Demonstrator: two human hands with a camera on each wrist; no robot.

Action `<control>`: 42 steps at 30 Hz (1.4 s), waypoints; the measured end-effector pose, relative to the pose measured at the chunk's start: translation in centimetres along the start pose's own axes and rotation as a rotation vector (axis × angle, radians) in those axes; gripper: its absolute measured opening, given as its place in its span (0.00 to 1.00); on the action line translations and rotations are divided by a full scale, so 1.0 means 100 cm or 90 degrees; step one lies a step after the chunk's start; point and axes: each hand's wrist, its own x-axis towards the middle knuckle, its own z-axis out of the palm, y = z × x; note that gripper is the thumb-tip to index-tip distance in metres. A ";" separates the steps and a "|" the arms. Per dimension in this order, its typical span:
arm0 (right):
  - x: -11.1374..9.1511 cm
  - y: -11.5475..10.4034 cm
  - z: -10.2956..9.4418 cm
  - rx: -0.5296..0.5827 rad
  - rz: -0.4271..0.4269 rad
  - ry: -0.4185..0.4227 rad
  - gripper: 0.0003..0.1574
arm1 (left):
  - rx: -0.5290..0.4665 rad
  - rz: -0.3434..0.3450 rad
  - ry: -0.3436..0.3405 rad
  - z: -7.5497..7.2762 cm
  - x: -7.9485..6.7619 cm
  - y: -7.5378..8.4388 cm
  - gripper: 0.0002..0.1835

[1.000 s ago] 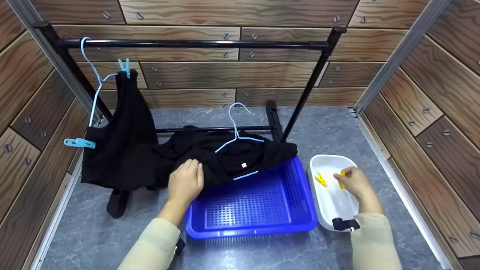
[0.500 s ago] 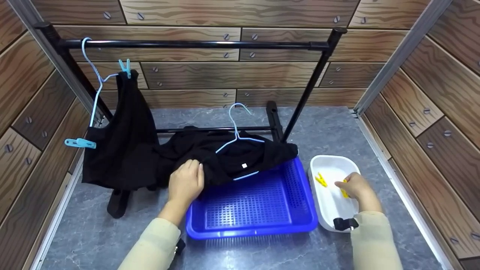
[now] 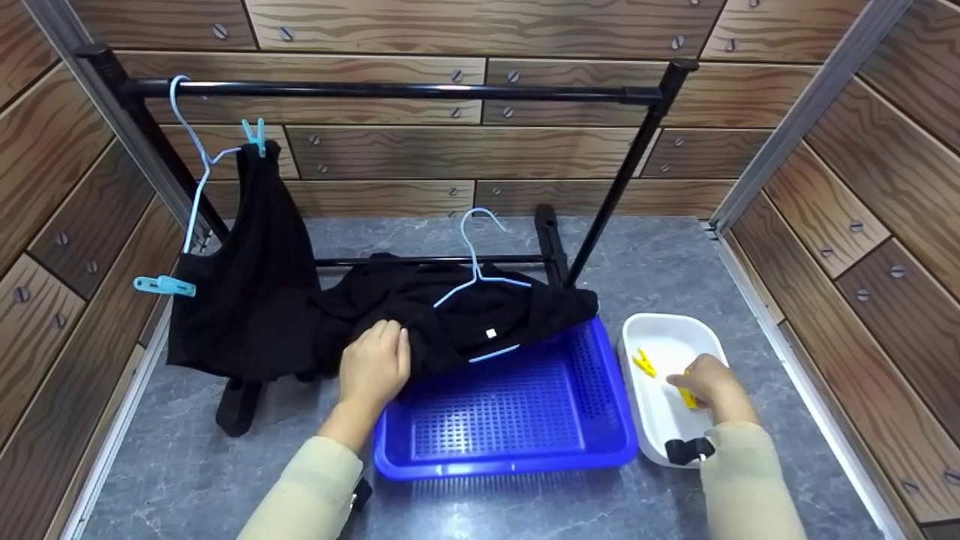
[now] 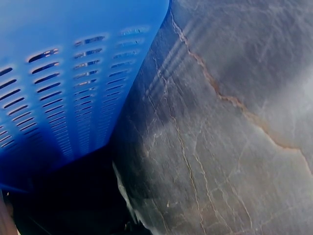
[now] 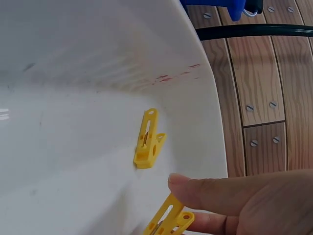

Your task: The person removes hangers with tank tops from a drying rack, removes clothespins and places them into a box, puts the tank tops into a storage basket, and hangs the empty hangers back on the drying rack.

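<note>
The right hand [image 3: 716,386] pinches a yellow clothespin [image 5: 169,219] between thumb and fingers over the white tub [image 3: 675,316]; whether the clothespin touches the tub's bottom I can't tell. A second clothespin [image 5: 144,157] lies loose in there, just beside the hand. The left hand [image 3: 375,361] is curled on a black garment [image 3: 420,330], gripping its cloth where it drapes over the far left of the blue basket [image 3: 510,466]. A pale blue hanger [image 3: 475,274] sits in the neckline, its hook free of the rack's rail [image 3: 420,91].

The clothespin looks to be light, stiff plastic, rather smooth, so it could twist out of a fingertip pinch; its two handle ends, squeezed evenly, seem the place to hold it. The garment should be soft and limp (it bunches readily under the fist), and likely slides on the hanger, so gripping cloth and wire together at a shoulder would suit it best.
</note>
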 end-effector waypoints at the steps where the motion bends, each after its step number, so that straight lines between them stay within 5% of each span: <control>1: 0.001 0.000 0.000 -0.003 0.003 -0.001 0.24 | 0.000 0.000 0.000 0.000 0.000 0.000 0.13; 20: 0.015 0.002 0.006 -0.047 0.028 -0.036 0.18 | 0.009 -0.006 -0.016 0.002 -0.001 -0.001 0.14; 42: 0.001 -0.008 -0.002 0.030 0.024 -0.006 0.19 | 0.005 -0.009 -0.013 0.002 -0.001 -0.001 0.13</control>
